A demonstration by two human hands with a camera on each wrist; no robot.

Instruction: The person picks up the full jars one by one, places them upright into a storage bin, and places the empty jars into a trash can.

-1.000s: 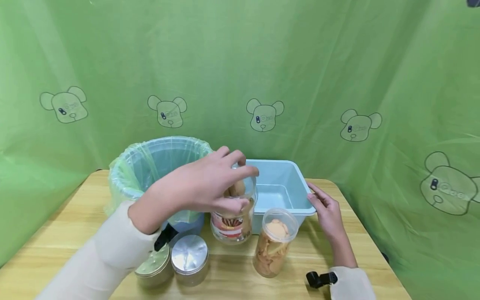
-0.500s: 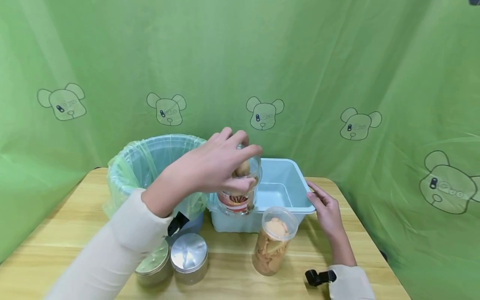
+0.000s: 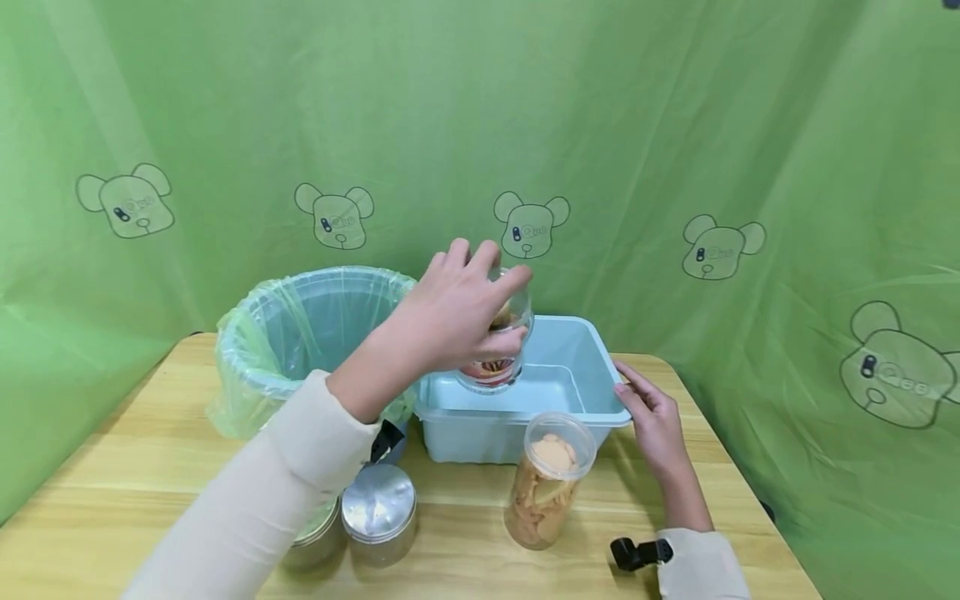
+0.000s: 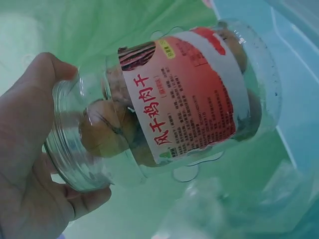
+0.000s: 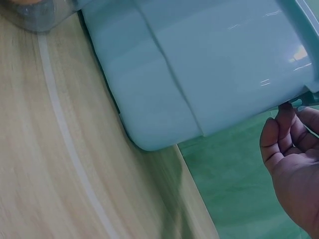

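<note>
While gripping a clear cylindrical glass-or-plastic jar (image 4: 184, 94) with a red label by its ribbed end in the curled left hand (image 3: 463, 315), holds it apparently above the pale-blue rectangular plastic tub (image 3: 480, 438). Probably rigid, slick, moderately heavy; best grasped there. Pinches the tub's right rim with the right hand (image 3: 655, 417). Has room rightward, less leftward beside the round, green-lined blue bin (image 3: 247, 367).

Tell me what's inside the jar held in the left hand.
Several brownish round things show through the jar near both ends. The label covers much of the middle; what lies behind it, and the full count, can't be seen.
</note>
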